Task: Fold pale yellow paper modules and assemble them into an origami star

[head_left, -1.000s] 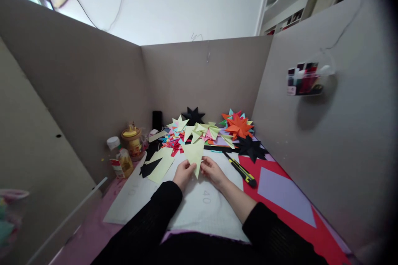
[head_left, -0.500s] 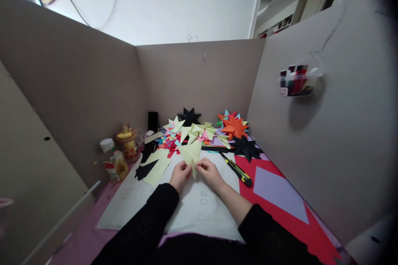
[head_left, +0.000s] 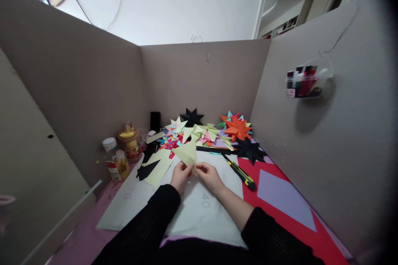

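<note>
Fingers of the left hand [head_left: 181,177] and right hand [head_left: 209,176] pinch the folded paper [head_left: 187,152] near its lower tip, above the white sheet [head_left: 192,215], while the cutter [head_left: 242,174] lies between the right hand and the lilac sheet [head_left: 284,198].

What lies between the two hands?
The lower end of the pale green paper lies between the left hand and right hand in the head view.
</note>
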### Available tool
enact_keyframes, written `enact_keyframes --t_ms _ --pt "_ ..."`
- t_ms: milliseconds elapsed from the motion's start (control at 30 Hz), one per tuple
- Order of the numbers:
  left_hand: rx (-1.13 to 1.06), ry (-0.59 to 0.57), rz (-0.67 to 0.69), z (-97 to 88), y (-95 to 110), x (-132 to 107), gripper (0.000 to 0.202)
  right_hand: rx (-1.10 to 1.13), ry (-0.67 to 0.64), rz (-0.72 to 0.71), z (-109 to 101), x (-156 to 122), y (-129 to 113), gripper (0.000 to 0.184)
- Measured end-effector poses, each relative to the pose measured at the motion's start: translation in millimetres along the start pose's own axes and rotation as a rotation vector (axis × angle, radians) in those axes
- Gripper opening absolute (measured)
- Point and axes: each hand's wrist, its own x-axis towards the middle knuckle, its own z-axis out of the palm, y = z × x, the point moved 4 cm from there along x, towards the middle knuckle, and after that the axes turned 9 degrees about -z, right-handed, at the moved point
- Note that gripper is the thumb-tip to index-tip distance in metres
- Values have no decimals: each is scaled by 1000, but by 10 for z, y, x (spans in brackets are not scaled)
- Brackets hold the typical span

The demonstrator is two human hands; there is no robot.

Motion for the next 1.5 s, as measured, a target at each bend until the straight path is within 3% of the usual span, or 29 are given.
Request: enact_keyframes --t_ms 167,267,433,767,833,967,1067,1267,1500 --pt "-12 -31 13 28 -8 1 35 84 68 36 31 8 78 15" --pt "2 -54 -14 49 -29 -8 36 114 140 36 20 8 119 22" --pt "12 -34 -59 53 -22 -32 34 77 111 28 53 -12 75 29" --pt "-154 135 -10 -128 7 32 40 26 69 106 134 -96 126 34" --pt "-105 103 -24 -116 40 18 41 62 89 102 104 -72 111 31" --pt "63 -102 -56 55 95 -74 38 112 120 72 18 -9 58 21" --pt "174 -166 -78 154 109 -151 36 150 182 114 -35 2 79 33" --pt "337 -140 -67 170 81 -168 31 363 377 207 -73 13 162 41" --pt "400 -123 71 156 90 -128 31 351 313 275 -6 -15 217 36"
